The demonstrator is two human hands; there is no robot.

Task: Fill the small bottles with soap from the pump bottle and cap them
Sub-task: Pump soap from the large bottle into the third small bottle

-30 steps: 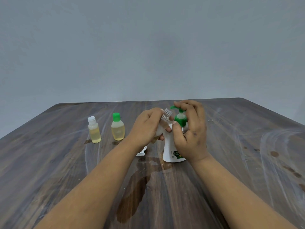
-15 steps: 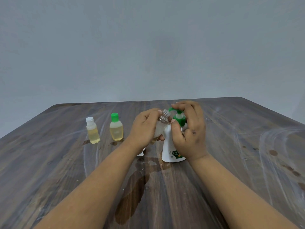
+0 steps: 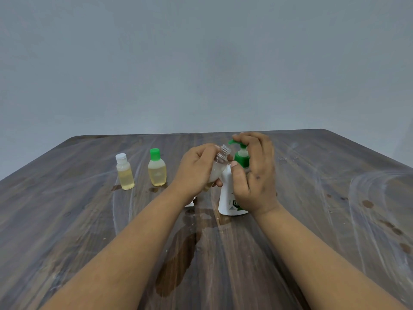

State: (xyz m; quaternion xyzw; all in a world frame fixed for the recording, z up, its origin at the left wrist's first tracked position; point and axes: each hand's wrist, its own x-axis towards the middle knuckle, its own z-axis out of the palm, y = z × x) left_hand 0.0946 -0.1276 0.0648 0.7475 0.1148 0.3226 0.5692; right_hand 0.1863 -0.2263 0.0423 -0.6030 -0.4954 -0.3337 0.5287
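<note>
here the left hand [image 3: 196,170] grips the open bottle [image 3: 220,163] — neck tilted up-right toward the nozzle — right hand [image 3: 254,173] curled over the pump bottle [image 3: 229,193].

Grey wall [image 3: 201,63], streaky wood table [image 3: 67,220]

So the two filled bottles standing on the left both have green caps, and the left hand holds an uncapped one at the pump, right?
Not quite: the head view shows only one green cap; the other bottle's cap is white. The rest holds.
</note>
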